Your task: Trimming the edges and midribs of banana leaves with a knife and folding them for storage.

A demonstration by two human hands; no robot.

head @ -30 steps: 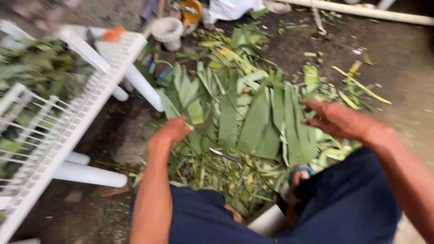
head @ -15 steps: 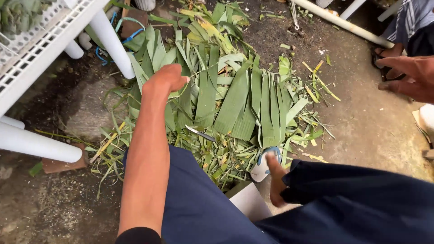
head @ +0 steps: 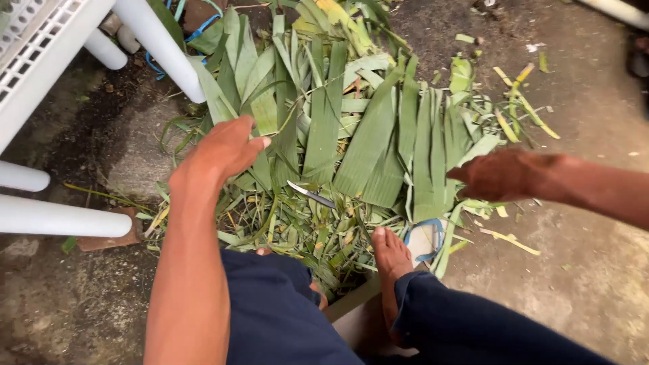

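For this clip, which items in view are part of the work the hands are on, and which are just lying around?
In hand:
- left hand, resting on the leaves
- right hand, at the pile's right edge
- pile of long green leaf strips
- small knife lying on the leaves

Lying about:
- white plastic rack with tube legs
- blue sandal by the bare foot
- scattered leaf scraps on the ground

The leaves (head: 365, 128) lie spread on the ground (head: 595, 223) before my knees. My left hand (head: 226, 149) rests on their left part, my right hand (head: 503, 174) is over their right edge. Between the hands lies a knife (head: 311, 194) on the leaves. The chair (head: 74, 61) stands to the left. My foot (head: 392, 260) is just behind the knife, nearer to me.
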